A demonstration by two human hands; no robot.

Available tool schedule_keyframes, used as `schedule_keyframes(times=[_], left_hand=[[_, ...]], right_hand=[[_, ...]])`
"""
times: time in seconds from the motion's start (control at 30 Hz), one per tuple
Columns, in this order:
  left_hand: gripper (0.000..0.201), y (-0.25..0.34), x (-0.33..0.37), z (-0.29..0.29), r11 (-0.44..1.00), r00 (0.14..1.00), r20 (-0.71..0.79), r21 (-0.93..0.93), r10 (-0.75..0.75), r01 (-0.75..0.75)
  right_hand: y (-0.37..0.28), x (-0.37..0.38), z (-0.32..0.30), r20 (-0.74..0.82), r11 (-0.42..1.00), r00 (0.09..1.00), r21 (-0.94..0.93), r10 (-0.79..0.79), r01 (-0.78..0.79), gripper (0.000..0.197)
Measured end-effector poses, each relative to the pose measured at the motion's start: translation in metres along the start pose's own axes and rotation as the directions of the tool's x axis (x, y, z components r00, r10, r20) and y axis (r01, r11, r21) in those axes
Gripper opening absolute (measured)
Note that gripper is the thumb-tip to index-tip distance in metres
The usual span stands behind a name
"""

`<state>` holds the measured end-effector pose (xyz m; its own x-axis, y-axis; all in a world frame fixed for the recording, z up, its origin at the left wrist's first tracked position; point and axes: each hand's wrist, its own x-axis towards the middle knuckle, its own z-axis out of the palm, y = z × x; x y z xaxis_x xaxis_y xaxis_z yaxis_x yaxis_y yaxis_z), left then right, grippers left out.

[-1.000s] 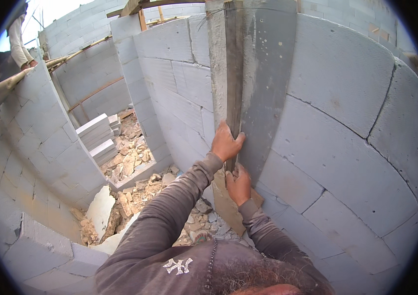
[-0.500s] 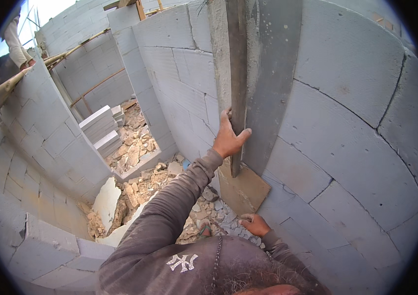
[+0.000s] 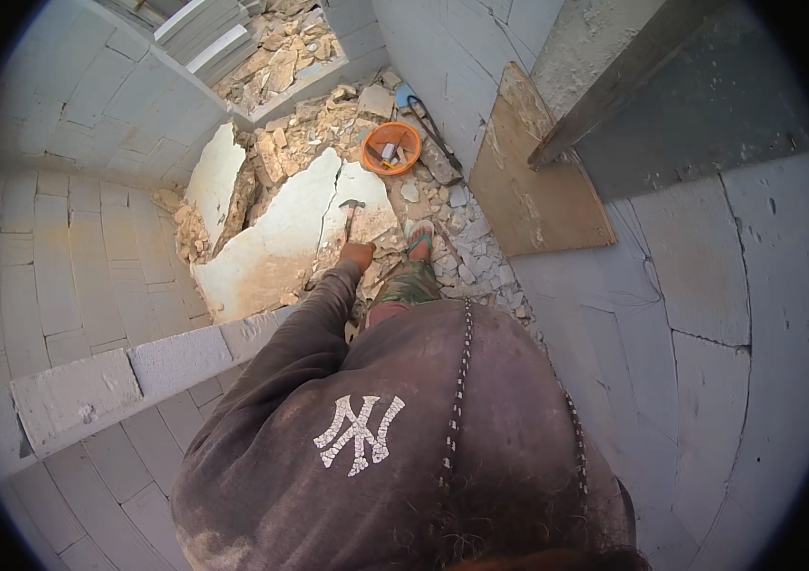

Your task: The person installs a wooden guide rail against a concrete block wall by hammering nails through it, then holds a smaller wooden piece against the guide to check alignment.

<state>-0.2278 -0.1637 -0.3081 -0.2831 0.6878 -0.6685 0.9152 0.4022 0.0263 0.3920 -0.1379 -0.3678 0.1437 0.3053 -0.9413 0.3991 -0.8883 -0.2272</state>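
My left hand (image 3: 357, 254) is closed around the handle of a hammer (image 3: 349, 217), low over the rubble, with the hammer's dark head pointing away from me. Beneath and beside it lies a cracked pale slab (image 3: 276, 228). An orange plastic basket (image 3: 413, 139) with small items in it stands on the rubble a little beyond the hammer. My right hand is out of sight, hidden below my body or outside the picture.
Broken stones (image 3: 471, 243) cover the floor around my sandalled foot (image 3: 419, 243). A brown board (image 3: 509, 181) leans against the right wall, with an upright timber (image 3: 604, 95) meeting it. A low block wall (image 3: 176, 362) runs on my left. A blue object (image 3: 404, 94) lies behind the basket.
My left hand has left the upright timber and now holds the hammer down by the slab. The view has tilted downward, bringing the basket in; my right hand has gone out of sight.
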Motion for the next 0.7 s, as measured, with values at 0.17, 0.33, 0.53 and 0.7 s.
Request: schedule_keyframes(times=[0.17,0.33,0.53,0.7], left_hand=[[0.037,-0.020,-0.113,0.119,0.982,0.965,0.262,-0.176,-0.023,0.071],[0.039,-0.035,-0.128,0.199,0.958,0.982,0.182,-0.270,-0.047,0.096],[0.040,-0.102,-0.052,0.256,0.476,0.933,0.259,-0.806,-0.248,0.351],[0.044,-0.095,-0.014,0.155,-0.308,0.816,0.505,-0.853,-0.280,0.422]], right_hand=[[0.001,0.006,-0.005,-0.010,0.986,0.991,-0.100,0.130,-0.131,0.023],[-0.083,0.019,0.019,0.023,0.979,0.998,-0.194,0.066,-0.061,0.021],[-0.245,0.011,0.126,0.220,0.923,0.948,-0.261,-0.229,0.283,0.022],[-0.345,-0.005,0.216,0.285,0.861,0.898,-0.293,-0.336,0.415,0.028]])
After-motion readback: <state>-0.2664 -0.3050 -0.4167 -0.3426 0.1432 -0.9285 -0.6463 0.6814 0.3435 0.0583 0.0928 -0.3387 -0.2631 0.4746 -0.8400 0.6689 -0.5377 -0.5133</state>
